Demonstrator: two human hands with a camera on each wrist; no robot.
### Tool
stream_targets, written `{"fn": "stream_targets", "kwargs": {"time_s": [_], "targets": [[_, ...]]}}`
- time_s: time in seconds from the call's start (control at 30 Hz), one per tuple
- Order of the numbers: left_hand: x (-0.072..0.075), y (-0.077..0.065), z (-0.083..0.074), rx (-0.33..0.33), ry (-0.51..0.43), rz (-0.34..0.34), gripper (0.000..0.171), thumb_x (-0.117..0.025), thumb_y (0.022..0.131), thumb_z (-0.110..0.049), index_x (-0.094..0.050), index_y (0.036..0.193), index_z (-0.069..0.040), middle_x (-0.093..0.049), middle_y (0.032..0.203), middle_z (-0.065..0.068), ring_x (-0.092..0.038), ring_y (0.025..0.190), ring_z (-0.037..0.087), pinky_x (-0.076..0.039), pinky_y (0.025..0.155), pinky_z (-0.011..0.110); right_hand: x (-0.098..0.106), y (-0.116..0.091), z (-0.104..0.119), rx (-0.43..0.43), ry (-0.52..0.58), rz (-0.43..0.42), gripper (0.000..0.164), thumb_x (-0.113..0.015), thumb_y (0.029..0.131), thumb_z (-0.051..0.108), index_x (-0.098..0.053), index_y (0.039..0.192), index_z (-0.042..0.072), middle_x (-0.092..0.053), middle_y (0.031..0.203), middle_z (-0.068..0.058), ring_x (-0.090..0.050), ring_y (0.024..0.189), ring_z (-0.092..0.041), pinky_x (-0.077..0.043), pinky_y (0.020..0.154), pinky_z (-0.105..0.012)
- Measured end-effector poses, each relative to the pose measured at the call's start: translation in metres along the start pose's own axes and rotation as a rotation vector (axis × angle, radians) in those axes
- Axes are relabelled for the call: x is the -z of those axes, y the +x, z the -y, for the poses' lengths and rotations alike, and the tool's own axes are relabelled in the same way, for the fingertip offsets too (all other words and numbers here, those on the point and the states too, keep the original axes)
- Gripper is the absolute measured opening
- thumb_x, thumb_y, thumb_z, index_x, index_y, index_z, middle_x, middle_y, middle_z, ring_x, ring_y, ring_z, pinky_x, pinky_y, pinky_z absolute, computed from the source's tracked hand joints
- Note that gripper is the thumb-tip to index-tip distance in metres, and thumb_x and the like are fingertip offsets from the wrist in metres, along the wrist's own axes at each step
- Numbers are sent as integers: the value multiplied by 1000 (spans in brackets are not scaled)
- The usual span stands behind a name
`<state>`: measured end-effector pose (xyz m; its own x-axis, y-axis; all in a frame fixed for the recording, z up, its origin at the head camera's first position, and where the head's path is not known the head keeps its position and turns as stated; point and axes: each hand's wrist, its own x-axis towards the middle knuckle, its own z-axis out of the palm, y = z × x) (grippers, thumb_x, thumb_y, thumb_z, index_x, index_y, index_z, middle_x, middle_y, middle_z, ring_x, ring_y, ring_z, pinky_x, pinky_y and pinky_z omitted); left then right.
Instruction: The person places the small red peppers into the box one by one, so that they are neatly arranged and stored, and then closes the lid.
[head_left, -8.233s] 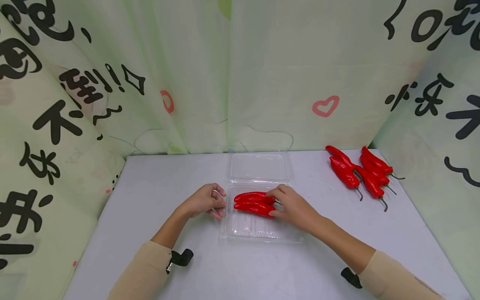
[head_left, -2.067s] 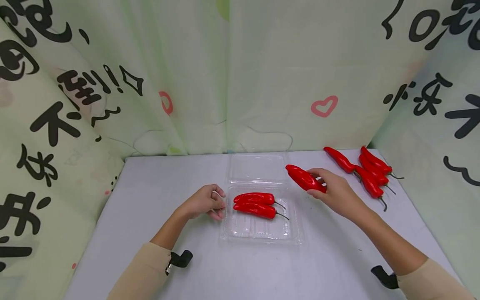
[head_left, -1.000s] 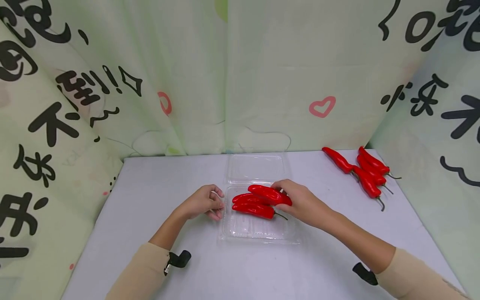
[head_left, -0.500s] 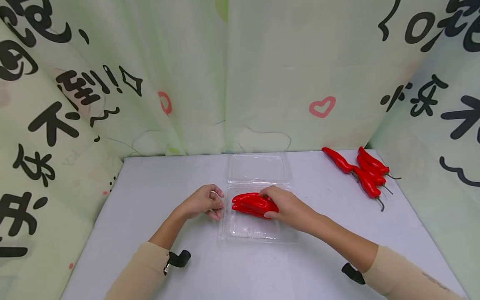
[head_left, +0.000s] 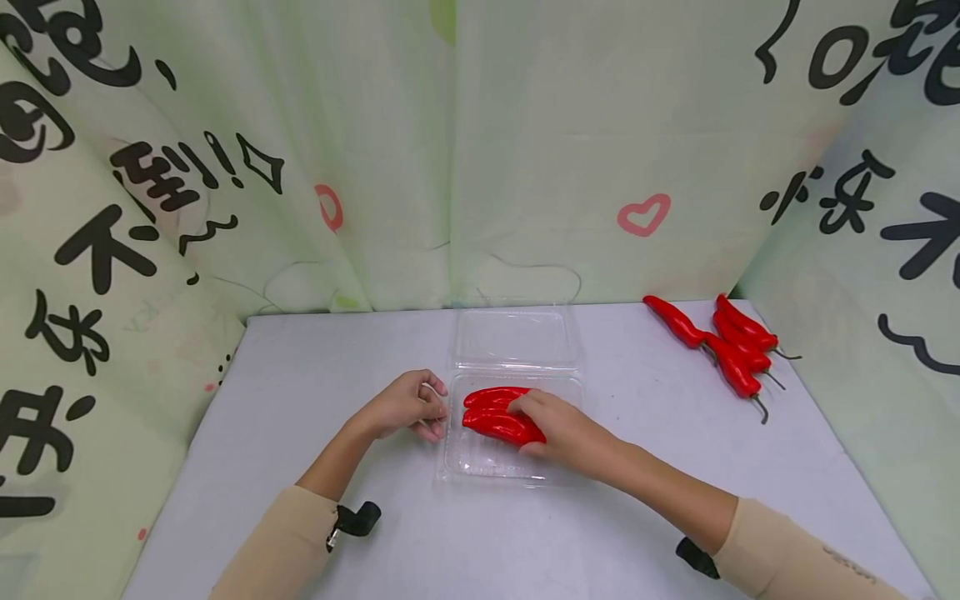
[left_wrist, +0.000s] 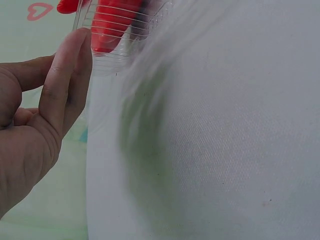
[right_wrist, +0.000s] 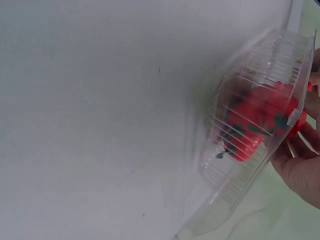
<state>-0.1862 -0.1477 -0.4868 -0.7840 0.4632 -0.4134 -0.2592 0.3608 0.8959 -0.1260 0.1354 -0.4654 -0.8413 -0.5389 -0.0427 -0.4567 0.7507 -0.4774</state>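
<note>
A clear plastic clamshell box [head_left: 480, 468] lies opened on the table, its lid [head_left: 517, 337] folded back toward the curtain. My right hand [head_left: 566, 433] grips a glossy red chili pepper [head_left: 501, 427] by its stem end, low inside the box. Behind it lie two other red chili peppers [head_left: 491, 395], partly covered by the held one and the fingers. Green stems [right_wrist: 281, 121] show through the box wall in the right wrist view. My left hand [head_left: 412, 406] rests beside the box's left side, and its extended fingertips [left_wrist: 82, 37] meet the rim in the left wrist view.
Several more red chili peppers [head_left: 731, 367] lie in a loose pile at the table's back right corner. The white table [head_left: 337, 350] ends at a printed curtain [head_left: 540, 167] behind, with curtain walls on both sides.
My right hand has brought a pepper from the pile leftward over the box and lowered it, shifting it toward the front of the other two. The left hand has stayed in place.
</note>
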Motion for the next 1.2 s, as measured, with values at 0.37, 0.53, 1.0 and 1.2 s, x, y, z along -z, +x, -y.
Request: {"fn": "stream_targets", "kwargs": {"time_s": [0.37, 0.53, 1.0, 1.2], "targets": [[1, 1, 1, -4, 4, 1, 29, -65, 94, 2, -48, 118, 5, -65, 87, 15, -71, 64, 23, -64, 63, 39, -10, -4, -6, 63, -45, -3, 57, -89, 76, 20, -61, 125, 14, -63, 120, -4, -60, 111, -20, -62, 82, -30], [1, 0, 1, -4, 2, 3, 29, -65, 94, 2, -48, 117, 5, -65, 87, 15, -70, 63, 22, -64, 63, 40, -13, -6, -7, 64, -50, -5, 58, -90, 74, 21, -61, 123, 13, -63, 117, -3, -61, 109, -20, -63, 81, -31], [1, 0, 1, -1, 1, 3, 30, -66, 94, 0, -48, 117, 5, -65, 87, 15, -71, 64, 23, -64, 62, 39, -19, -7, -9, 91, -100, -35, 54, -90, 74, 25, -63, 119, 14, -62, 112, -1, -60, 104, -17, -61, 82, -27], [1, 0, 1, -1, 7, 0, 30, -66, 94, 0, -48, 117, 4, -65, 88, 16, -71, 64, 23, -64, 62, 39, -21, -6, -9, 98, -125, -44, 51, -90, 75, 25, -64, 117, 14, -61, 110, 0, -59, 102, -16, -61, 81, -25]]}}
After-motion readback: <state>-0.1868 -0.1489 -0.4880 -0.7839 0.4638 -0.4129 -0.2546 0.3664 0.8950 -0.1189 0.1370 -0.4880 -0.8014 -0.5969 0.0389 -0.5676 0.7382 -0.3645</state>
